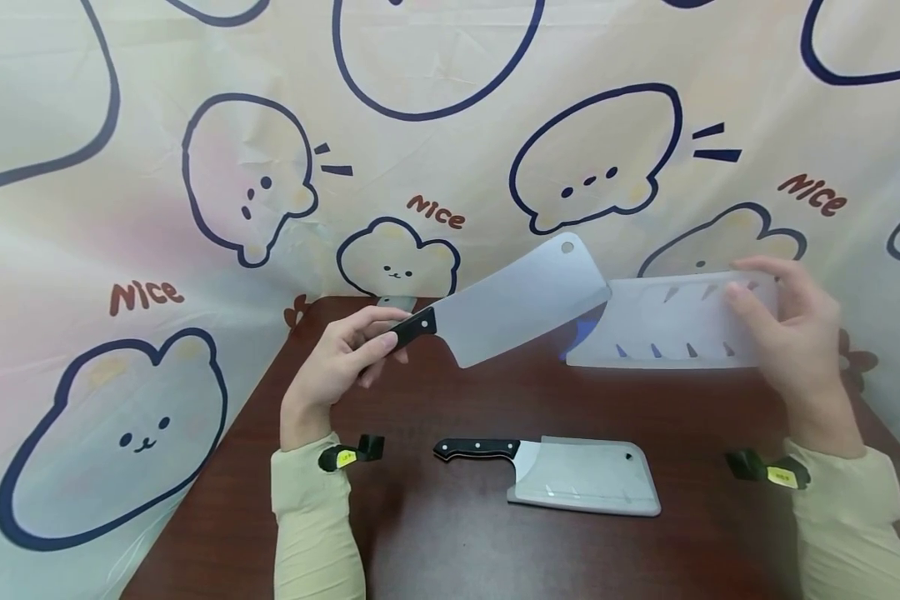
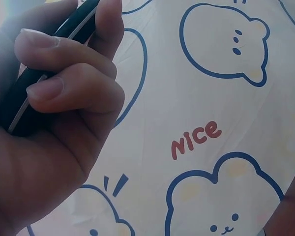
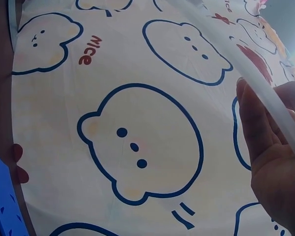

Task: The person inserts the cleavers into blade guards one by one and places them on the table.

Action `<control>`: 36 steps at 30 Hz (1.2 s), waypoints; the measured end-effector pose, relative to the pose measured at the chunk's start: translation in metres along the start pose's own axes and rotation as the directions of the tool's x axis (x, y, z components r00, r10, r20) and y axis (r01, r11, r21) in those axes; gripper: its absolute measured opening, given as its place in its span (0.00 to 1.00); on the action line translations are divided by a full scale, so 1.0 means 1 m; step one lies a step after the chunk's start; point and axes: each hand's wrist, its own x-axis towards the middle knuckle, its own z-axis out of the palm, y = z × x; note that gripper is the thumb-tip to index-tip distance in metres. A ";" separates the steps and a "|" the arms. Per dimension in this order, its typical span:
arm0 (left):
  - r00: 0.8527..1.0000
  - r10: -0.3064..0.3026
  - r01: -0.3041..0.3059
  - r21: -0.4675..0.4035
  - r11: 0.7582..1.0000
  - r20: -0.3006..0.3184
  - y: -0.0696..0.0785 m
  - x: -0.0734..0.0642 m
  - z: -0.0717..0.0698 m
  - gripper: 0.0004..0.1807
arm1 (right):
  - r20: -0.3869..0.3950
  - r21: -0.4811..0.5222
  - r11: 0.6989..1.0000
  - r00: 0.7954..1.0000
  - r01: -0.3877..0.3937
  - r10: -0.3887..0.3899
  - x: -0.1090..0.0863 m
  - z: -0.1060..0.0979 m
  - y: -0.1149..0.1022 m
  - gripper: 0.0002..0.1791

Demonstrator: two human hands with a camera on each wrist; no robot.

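Note:
A cleaver (image 1: 521,304) is held up over the table by my left hand (image 1: 345,354), which grips its black handle (image 1: 415,327) with the blade pointing right. The left wrist view shows the fingers curled round that handle (image 2: 27,101). My right hand (image 1: 795,325) pinches a translucent white blade sheath (image 1: 675,325) by its right end, thumb in front. In the head view the blade's far end overlaps the sheath's left edge. Seen edge-on in the right wrist view, the sheath (image 3: 265,93) lies between thumb and fingers of the right hand (image 3: 280,172).
A second cleaver (image 1: 480,448) lies on the dark brown table (image 1: 450,558), its blade inside a pale sheath (image 1: 607,475). Something blue (image 1: 581,333) shows behind the raised sheath. A cartoon-printed curtain (image 1: 450,150) surrounds the back and sides.

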 end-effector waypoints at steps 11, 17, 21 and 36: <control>1.000 0.007 -0.007 -0.040 0.999 -0.006 0.000 -0.001 -0.001 0.15 | 0.009 0.037 0.999 1.000 0.009 -0.009 -0.002 0.001 -0.006 0.20; 1.000 0.012 -0.013 -0.086 0.996 -0.012 -0.002 0.000 -0.002 0.14 | 0.008 0.068 0.998 1.000 0.011 -0.012 -0.003 0.000 -0.007 0.20; 1.000 0.001 -0.002 -0.084 0.996 -0.006 -0.004 0.000 -0.001 0.14 | 0.014 0.112 0.993 1.000 0.025 -0.026 -0.003 0.001 -0.007 0.20; 1.000 0.003 -0.003 -0.088 0.996 0.000 -0.001 -0.001 -0.001 0.15 | 0.013 0.093 0.995 0.999 0.035 -0.037 -0.003 0.002 -0.008 0.20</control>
